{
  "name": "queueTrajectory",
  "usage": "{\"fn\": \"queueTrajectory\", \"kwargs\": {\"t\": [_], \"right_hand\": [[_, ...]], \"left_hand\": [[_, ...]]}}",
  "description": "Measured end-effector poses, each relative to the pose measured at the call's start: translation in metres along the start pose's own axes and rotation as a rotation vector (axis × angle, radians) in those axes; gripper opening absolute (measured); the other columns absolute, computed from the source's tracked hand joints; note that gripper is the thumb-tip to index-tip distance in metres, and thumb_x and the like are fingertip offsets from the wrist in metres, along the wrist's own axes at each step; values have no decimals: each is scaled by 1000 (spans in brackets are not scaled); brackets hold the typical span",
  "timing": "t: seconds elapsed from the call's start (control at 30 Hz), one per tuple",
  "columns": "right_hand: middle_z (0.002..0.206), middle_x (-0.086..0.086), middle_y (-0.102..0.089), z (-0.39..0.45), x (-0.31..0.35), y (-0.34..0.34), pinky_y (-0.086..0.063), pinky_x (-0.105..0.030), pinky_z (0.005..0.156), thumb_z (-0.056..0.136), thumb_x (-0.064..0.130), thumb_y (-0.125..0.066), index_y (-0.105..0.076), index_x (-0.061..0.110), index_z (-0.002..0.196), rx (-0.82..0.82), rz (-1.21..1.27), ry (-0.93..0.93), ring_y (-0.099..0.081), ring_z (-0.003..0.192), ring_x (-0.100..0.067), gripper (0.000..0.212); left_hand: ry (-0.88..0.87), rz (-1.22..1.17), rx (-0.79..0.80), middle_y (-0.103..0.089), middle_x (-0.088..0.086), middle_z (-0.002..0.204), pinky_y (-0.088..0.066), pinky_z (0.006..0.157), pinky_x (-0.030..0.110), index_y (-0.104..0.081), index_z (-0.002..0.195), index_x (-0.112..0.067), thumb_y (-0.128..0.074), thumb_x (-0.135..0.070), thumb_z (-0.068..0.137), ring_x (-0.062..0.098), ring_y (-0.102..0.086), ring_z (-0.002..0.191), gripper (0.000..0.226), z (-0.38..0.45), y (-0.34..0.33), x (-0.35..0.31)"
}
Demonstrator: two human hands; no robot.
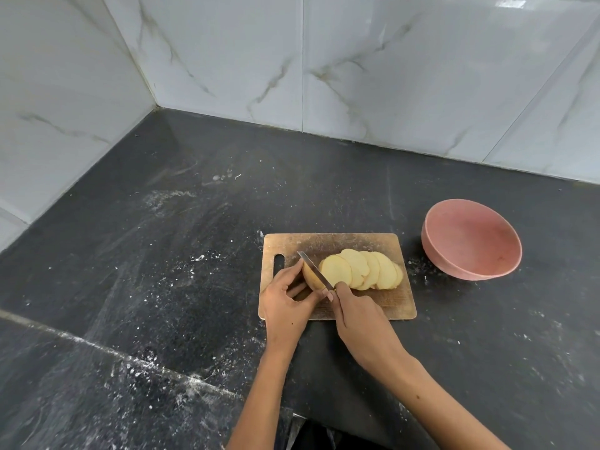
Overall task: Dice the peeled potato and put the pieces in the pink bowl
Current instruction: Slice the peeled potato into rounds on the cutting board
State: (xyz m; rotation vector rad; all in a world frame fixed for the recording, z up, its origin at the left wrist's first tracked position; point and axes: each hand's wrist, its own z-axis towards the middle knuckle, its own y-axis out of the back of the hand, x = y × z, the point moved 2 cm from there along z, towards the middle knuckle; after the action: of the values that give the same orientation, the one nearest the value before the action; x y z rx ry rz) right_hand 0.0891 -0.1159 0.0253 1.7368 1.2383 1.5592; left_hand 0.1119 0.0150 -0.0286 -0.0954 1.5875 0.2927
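Now L hand (pixel 285 303) pinches potato end (pixel 311 278) on board (pixel 363 308), R hand (pixel 358 316) grips knife (pixel 314 269) w/ blade on it; slices (pixel 360 269) fanned beside, pink bowl (pixel 472 240) empty.

The dark speckled surface (pixel 162 254), smeared with white dust, carried a wooden cutting board (pixel 399 306) and, well apart to its right, a pink bowl (pixel 431 251) that stood upright.

Right hand (pixel 360 315) knifes (pixel 314 269) potato (pixel 311 279) that left hand (pixel 285 303) steadies on board (pixel 344 243).
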Motion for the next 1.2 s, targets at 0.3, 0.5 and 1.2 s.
{"fn": "queueTrajectory", "kwargs": {"t": [0.3,0.5,1.2], "right_hand": [[65,5,-48,-1,-6,-5,-37,-30,52,103,36,-25,-32,23,94,-18,-49,-36,-48,57,-14,17],[64,2,-49,5,-2,0,-35,-33,54,103,35,-25,-35,18,88,-23,27,-17,-45,55,-16,24],[63,2,-52,13,-40,2,-38,-19,49,102,34,-31,-43,20,76,77,295,-167,-48,52,-8,32]], "left_hand": [[6,-4,-22,-62,3,112,-55,84,27,-60,124,-4,-83,5,64,12,-66,102,64,-4,-5,-6],[4,14,-30,-61,5,113,-56,85,32,-59,126,-2,-84,2,63,14,-65,103,68,-5,-7,-10],[-85,151,54,-60,2,127,-50,92,18,-64,120,-7,-81,0,70,-3,-52,117,53,-7,-15,-12]]}}
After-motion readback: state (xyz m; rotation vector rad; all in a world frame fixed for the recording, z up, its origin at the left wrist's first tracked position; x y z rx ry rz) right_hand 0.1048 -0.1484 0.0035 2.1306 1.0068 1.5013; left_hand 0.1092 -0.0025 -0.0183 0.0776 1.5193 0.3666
